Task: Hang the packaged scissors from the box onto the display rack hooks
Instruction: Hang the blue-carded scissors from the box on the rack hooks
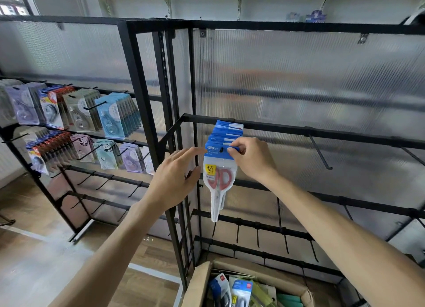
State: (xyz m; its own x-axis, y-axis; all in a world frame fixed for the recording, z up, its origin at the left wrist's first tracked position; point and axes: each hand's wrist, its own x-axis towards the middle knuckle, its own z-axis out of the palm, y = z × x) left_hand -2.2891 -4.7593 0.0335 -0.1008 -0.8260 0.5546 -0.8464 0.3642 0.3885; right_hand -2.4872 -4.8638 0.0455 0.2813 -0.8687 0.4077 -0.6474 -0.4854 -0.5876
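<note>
Several packs of red-handled scissors with blue header cards hang in a row on one hook of the black display rack (299, 130). The front pack (219, 168) hangs with the hook tip showing through its header hole. My right hand (249, 158) pinches the right side of that blue header. My left hand (178, 180) is held flat with straight fingers, its fingertips touching the header's left edge. A cardboard box (200, 283) at the bottom holds more packaged scissors (239, 291).
An empty hook (320, 154) juts out to the right on the same bar, and more bare hooks line the lower bars. The neighbouring rack on the left carries rows of packaged correction tapes (110, 118). Wooden floor lies at the lower left.
</note>
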